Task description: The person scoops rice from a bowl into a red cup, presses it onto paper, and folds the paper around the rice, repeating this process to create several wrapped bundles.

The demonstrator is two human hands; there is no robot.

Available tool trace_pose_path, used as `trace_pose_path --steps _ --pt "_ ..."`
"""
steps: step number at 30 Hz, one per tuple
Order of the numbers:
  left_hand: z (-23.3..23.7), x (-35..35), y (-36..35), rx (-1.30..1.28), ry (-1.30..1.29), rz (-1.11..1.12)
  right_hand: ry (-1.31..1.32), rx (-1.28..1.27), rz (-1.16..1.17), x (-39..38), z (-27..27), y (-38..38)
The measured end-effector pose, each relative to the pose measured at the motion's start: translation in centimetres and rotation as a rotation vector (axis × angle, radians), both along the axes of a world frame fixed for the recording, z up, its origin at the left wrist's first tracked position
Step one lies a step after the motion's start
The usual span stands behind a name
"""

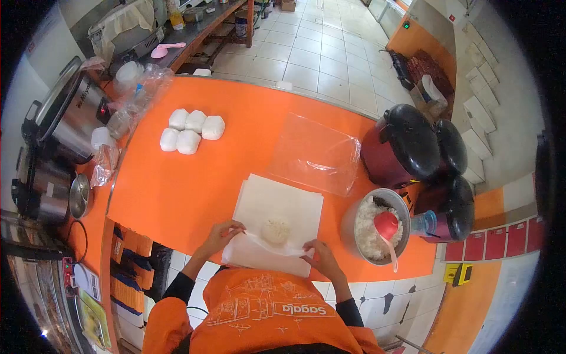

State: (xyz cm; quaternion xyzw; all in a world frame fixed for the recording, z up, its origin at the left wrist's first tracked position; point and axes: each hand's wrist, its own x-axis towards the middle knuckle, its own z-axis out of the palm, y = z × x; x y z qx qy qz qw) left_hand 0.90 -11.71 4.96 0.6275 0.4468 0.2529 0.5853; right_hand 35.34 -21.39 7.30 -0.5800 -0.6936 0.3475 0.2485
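Observation:
A stack of white wrapping paper [283,199] lies at the front edge of the orange table, with a round mound of rice [276,230] on it. The near edge of the top sheet is lifted and partly folded toward the rice. My left hand [221,236] pinches that sheet at its left corner. On the other side, my right hand [320,258] has thumb and fingers closed on the sheet's right corner. To the right stands a metal pot [349,227] of white rice, with a red scoop [386,225] resting in it.
Several white wrapped packets [188,141] sit together at the back left of the orange table [242,106]. A clear plastic bag [318,154] lies beyond the paper. Dark red rice cookers [377,150] stand at the right. Silver cookers [88,112] line the left side.

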Motion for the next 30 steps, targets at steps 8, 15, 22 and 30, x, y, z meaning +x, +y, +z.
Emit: trace_pose_path --steps 8,15,22,30 --pt "4.6 1.8 -1.7 0.622 0.342 -0.342 0.160 0.007 -0.157 0.1 -0.2 0.4" --pt "-1.7 0.0 -1.6 0.185 -0.089 0.053 0.025 0.124 -0.020 -1.2 1.7 0.1" --pt "-0.5 3.0 1.8 -0.152 -0.254 0.408 0.581 -0.373 -0.522 -0.5 -3.3 1.9" --pt "-0.9 3.9 3.7 0.428 0.280 0.316 -0.227 -0.350 -0.262 0.3 -3.6 2.3"
